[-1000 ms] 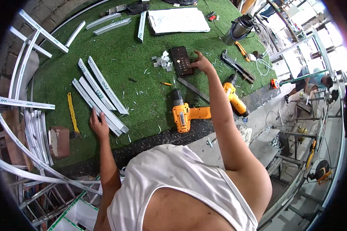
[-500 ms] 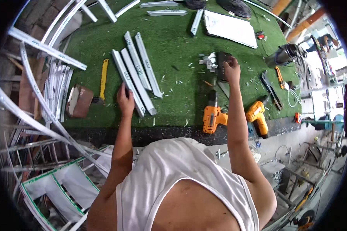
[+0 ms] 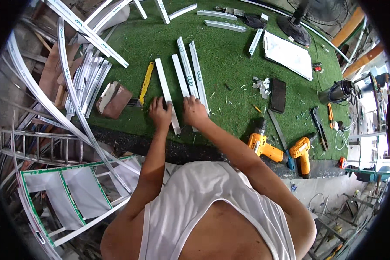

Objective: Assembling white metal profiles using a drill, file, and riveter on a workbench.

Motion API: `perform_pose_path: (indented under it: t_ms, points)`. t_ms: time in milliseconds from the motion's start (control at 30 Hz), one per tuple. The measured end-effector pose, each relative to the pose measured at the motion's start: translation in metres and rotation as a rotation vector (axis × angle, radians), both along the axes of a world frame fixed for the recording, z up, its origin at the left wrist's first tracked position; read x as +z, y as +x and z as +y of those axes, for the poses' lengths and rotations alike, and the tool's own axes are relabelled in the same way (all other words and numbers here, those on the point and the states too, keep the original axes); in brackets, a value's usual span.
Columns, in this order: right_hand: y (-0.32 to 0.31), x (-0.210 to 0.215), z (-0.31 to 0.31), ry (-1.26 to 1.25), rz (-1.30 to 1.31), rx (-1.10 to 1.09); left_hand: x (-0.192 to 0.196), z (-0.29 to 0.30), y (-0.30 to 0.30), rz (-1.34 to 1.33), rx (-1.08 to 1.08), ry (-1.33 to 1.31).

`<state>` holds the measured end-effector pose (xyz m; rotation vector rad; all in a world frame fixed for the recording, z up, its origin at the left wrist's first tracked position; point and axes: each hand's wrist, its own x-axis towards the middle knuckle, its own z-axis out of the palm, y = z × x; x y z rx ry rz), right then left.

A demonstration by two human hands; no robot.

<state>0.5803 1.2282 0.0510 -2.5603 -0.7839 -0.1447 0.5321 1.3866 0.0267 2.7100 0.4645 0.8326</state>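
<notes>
My left hand [image 3: 160, 113] is closed on the lower part of a white profile strip [image 3: 164, 80], its thumb side against the strip. Just to the right, my right hand [image 3: 195, 112] has its fingers curled over the lower part of a second white profile strip [image 3: 180, 76]. A gap of green mat separates these two strips. Two more marked profile strips, a middle one [image 3: 184, 60] and a right one [image 3: 198, 71], lie close beside the second. My right hand hides the lower ends of the second and middle strips.
Left of my hands lie a yellow-handled tool [image 3: 146, 83] and a brown block [image 3: 115, 100]. On the right are a black phone [image 3: 278, 95], small white pieces [image 3: 262, 86], an orange drill [image 3: 264, 146] and a second drill [image 3: 301, 151]. White sheets [image 3: 288, 54] lie farther back.
My right hand has left the phone and crossed left to the strips. The leftmost strip now stands apart from its neighbour, with my left hand on it. The view has shifted.
</notes>
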Motion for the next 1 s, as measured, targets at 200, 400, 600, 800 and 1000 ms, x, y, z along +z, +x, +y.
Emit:
perform_pose_path:
  t_ms: [200, 400, 600, 800, 1000]
  points:
    - [-0.021, -0.019, 0.001, 0.178, -0.077, 0.112, -0.007, -0.019, -0.017, 0.040, -0.069, -0.238]
    - [0.020, 0.010, -0.014, 0.238, -0.042, 0.102, 0.001, -0.029, -0.018, 0.034, -0.175, -0.222]
    - [0.072, -0.031, 0.019, 0.165, 0.125, -0.015, -0.007, -0.024, 0.026, 0.273, -0.432, -0.031]
    - [0.039, -0.005, -0.008, 0.052, 0.005, -0.089, -0.034, -0.016, 0.041, 0.175, -0.419, 0.075]
    - [0.026, -0.014, -0.020, 0.013, -0.071, -0.030, -0.032, -0.024, 0.030, 0.149, -0.395, -0.062]
